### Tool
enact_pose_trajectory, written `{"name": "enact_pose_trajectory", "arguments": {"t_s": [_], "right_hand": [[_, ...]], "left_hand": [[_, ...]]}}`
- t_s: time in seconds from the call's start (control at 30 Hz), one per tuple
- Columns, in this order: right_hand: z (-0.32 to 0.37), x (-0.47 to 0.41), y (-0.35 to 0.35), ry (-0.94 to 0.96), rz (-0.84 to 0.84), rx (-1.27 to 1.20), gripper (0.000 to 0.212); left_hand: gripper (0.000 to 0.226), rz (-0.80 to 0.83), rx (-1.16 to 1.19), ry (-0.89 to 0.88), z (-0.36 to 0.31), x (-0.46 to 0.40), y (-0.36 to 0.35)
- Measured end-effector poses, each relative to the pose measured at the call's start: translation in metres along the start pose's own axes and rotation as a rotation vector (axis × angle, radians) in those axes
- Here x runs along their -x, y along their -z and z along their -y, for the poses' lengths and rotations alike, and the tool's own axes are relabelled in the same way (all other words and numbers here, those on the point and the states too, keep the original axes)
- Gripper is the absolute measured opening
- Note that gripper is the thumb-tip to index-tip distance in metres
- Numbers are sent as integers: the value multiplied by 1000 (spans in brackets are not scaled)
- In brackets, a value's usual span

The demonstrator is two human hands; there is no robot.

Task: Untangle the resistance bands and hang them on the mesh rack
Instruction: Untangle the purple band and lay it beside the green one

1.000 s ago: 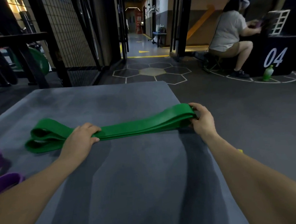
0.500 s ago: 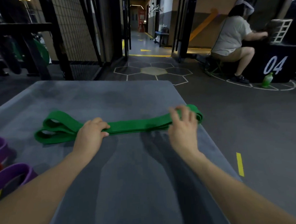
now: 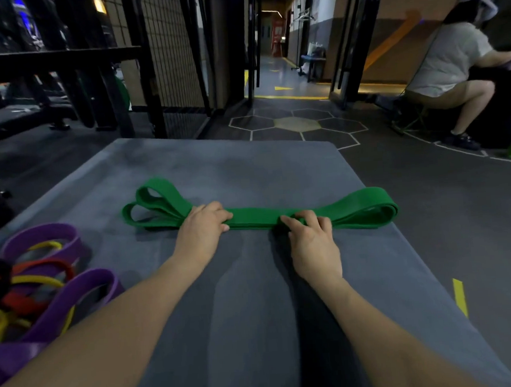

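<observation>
Head view: green band (image 3: 259, 220) folded into a long flat bundle across a grey desk (image 3: 241, 328), loops fanned at its left end, a rounded fold at its right end near the desk edge. Left hand (image 3: 204, 226) curled over the bundle left of centre, grip closed round the layers; right hand (image 3: 312, 240) just beside it, fingertips (image 3: 285, 220) bent onto the band's near edge, pinching it. Tangle of purple, yellow and red bands (image 3: 44, 284) at the desk's left side, well apart; mesh rack (image 3: 170, 49) upright beyond the far edge.
</observation>
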State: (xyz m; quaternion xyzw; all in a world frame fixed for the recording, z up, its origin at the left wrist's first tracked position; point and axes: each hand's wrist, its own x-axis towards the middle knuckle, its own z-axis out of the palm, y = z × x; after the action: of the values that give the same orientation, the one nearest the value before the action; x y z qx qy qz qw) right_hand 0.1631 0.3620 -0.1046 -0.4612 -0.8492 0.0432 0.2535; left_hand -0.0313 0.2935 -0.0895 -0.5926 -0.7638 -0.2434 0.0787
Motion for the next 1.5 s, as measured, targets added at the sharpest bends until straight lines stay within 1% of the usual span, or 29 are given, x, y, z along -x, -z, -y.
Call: {"name": "enact_pose_trajectory", "arguments": {"t_s": [0.17, 0.23, 0.33, 0.43, 0.63, 0.73, 0.83, 0.9, 0.97, 1.03, 1.17, 1.27, 1.4, 1.47, 1.5], "right_hand": [[3, 0, 6, -10, 50, 9, 46], [9, -1, 12, -15, 67, 38, 45], [23, 2, 26, -24, 87, 99, 44], [47, 12, 43, -66, 115, 60, 46], [130, 56, 84, -49, 208, -148, 41], [176, 87, 93, -40, 267, -265, 40], [213, 118, 91, -51, 317, -349, 39], [233, 133, 87, -47, 325, -407, 38], [249, 148, 81, -38, 332, -481, 37], [261, 164, 72, -33, 330, -566, 36], [273, 182, 50, 32, 361, -583, 46], [284, 173, 44, 58, 345, -599, 51], [294, 166, 29, 150, 352, -516, 59], [295, 162, 24, 143, 379, -479, 57], [295, 160, 23, 130, 389, -487, 54]], "left_hand": [[39, 229, -18, 1, -1, -1, 24], [45, 253, -19, -22, -2, 4, 41], [46, 183, 12, -33, -1, 15, 72], [45, 123, 32, 3, 2, 35, 105], [40, 27, -6, 119, 12, 107, 176], [36, -30, -19, 160, 21, 149, 209], [34, -84, -17, 182, 35, 189, 235], [31, -152, -2, 236, 41, 213, 247], [30, -216, -9, 286, 45, 234, 253], [31, -240, -27, 306, 52, 252, 250], [43, -200, 49, 416, 67, 281, 231], [58, -267, 84, 457, 72, 290, 221], [88, -212, -33, 549, 74, 290, 221], [92, -144, -98, 579, 70, 292, 221], [90, -123, -149, 568, 68, 293, 220]]}}
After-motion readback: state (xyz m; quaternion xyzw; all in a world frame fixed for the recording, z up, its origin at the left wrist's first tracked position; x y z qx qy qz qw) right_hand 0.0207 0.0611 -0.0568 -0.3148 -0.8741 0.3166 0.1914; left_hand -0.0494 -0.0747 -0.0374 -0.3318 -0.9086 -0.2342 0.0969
